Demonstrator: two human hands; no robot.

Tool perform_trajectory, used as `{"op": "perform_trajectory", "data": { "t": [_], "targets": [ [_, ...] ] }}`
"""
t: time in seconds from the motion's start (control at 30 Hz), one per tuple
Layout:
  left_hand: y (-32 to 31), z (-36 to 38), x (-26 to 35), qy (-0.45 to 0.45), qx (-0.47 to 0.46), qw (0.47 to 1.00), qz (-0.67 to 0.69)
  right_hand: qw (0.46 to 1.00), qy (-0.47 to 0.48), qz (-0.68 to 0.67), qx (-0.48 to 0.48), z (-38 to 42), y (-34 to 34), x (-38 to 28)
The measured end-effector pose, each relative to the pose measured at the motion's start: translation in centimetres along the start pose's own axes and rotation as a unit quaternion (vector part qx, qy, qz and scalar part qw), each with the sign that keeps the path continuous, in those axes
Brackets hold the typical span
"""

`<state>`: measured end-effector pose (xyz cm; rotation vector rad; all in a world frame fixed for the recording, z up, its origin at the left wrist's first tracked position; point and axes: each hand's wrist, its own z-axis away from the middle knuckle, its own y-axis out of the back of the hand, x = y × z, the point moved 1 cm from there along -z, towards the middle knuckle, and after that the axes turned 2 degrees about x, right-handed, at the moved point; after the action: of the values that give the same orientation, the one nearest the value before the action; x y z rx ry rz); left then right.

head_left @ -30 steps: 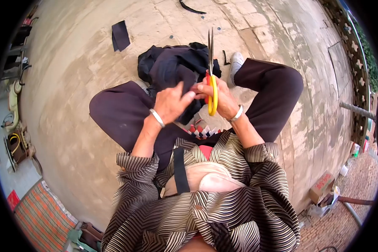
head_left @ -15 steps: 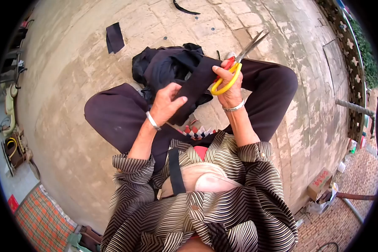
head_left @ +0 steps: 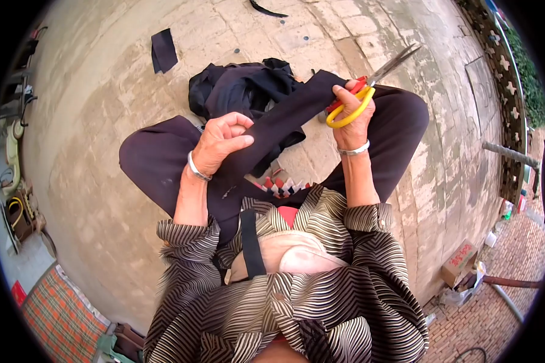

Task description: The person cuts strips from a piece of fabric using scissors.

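Between my hands stretches a long strip of dark cloth [head_left: 290, 113], slanting up to the right above my lap. My right hand [head_left: 353, 124] is closed round scissors [head_left: 361, 109] with one yellow and one red handle loop, their blades slightly apart and pointing up and right, away from the cloth. That same hand pinches the strip's upper end. My left hand [head_left: 220, 143] has its fingers curled at the strip's lower left part, thumb lying over the cloth. Just beyond the strip, a heap of dark fabric [head_left: 239, 88] lies on the ground.
A small dark cloth piece [head_left: 163, 51] and a thin black scrap [head_left: 267, 9] lie on the paved ground [head_left: 91, 151]. My bent knees flank the work. A cardboard box [head_left: 460, 264] stands at right; a plaid cloth [head_left: 63, 314] is at lower left.
My right hand has moved right with the scissors and the strip's end. My left hand has shifted slightly left, and the strip now shows longer between them.
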<state>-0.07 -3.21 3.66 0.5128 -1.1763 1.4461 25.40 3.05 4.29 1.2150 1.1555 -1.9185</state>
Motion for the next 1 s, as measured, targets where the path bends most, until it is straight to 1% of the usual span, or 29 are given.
{"op": "perform_trajectory", "data": {
  "t": [0.1, 0.2, 0.23, 0.33, 0.43, 0.53, 0.57, 0.67, 0.8, 1.0],
  "targets": [
    [1.0, 0.5, 1.0, 0.02, -0.05, 0.998, -0.03, 0.999, 0.036, 0.005, 0.015, -0.8, 0.8, -0.1],
    [1.7, 0.9, 1.6, 0.018, -0.055, 0.998, -0.03, 0.997, 0.063, 0.013, 0.035, -1.5, 1.4, -0.2],
    [2.1, 0.8, 1.6, 0.017, -0.062, 0.997, -0.033, 0.998, 0.051, 0.011, 0.041, -1.3, 1.3, -0.6],
    [2.4, 1.2, 1.9, 0.033, -0.054, 0.998, -0.029, 0.996, 0.081, 0.015, 0.035, -2.0, 2.1, -0.5],
    [2.9, 1.2, 1.9, 0.016, -0.047, 0.997, -0.06, 0.995, 0.083, 0.019, 0.044, -2.3, 2.5, -0.7],
    [3.5, 1.2, 1.8, 0.034, -0.032, 0.996, -0.081, 0.996, 0.068, 0.02, 0.047, -2.4, 2.9, -0.7],
    [3.7, 1.1, 1.4, 0.019, -0.037, 0.997, -0.07, 0.997, 0.067, 0.02, 0.044, -2.5, 3.0, -0.6],
    [3.9, 1.2, 1.6, 0.01, -0.04, 0.997, -0.068, 0.996, 0.076, 0.016, 0.052, -2.8, 3.3, -0.6],
    [4.1, 1.2, 1.8, 0.005, -0.034, 0.998, -0.059, 0.993, 0.098, 0.009, 0.067, -2.8, 3.2, -1.2],
    [4.1, 1.0, 1.2, 0.01, -0.015, 0.998, -0.067, 0.994, 0.098, 0.005, 0.052, -1.9, 2.6, -1.6]
  ]
}}
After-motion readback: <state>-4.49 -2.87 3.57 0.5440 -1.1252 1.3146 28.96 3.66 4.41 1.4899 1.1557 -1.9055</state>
